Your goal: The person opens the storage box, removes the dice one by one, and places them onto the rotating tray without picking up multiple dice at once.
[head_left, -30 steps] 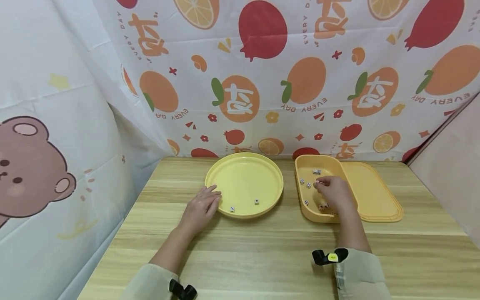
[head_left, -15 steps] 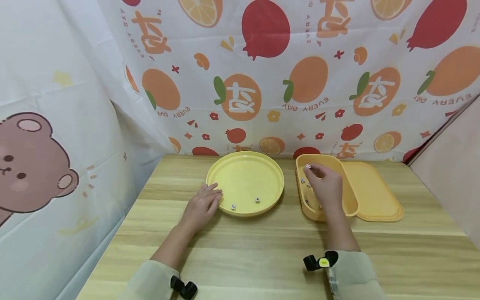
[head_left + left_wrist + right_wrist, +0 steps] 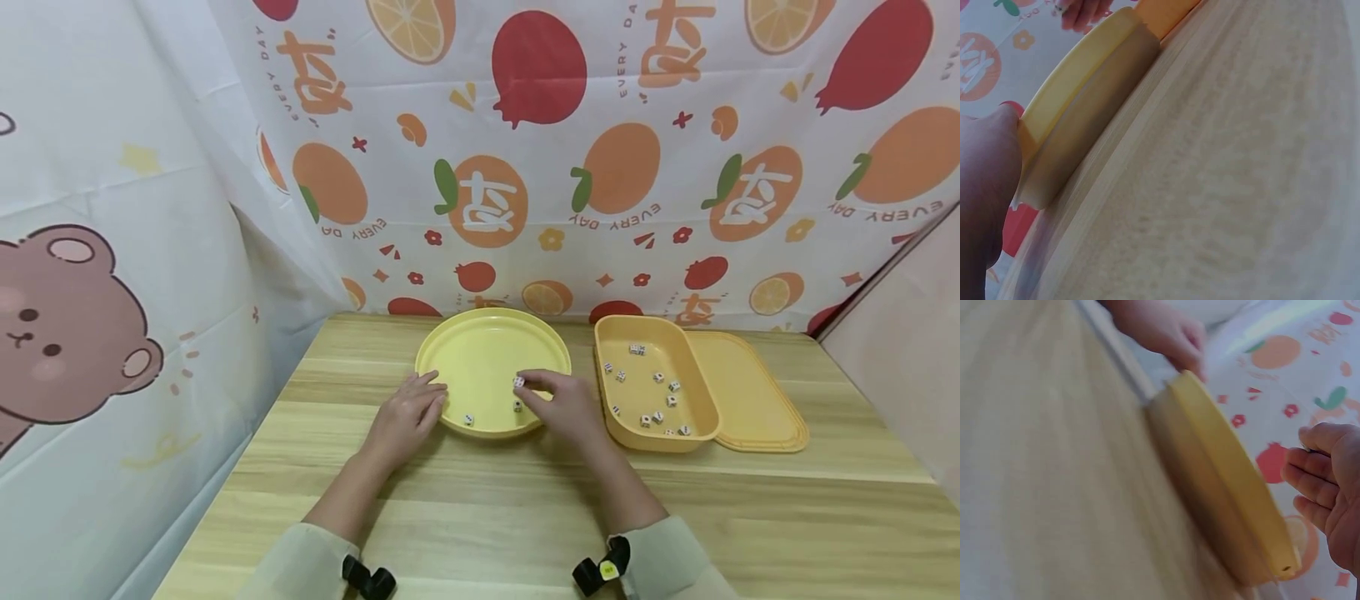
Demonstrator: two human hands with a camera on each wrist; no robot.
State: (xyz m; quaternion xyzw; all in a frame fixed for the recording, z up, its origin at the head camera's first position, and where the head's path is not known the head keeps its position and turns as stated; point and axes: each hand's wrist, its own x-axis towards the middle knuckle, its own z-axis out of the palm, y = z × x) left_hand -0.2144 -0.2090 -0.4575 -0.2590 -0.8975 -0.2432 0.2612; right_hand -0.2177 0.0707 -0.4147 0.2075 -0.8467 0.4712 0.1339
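While the left hand (image 3: 405, 418) rests extended fingers on the yellow tray (image 3: 482, 357), likely to steady it, the right hand (image 3: 562, 406) pinches one die (image 3: 518, 382) above it; the dice box (image 3: 634, 395) stands just beside, presumably for easy reach.

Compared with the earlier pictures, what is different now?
The right hand has moved left from the orange box to above the yellow tray, pinching a die. The left hand stays at the tray's rim; the two dice in the tray lie where they were.
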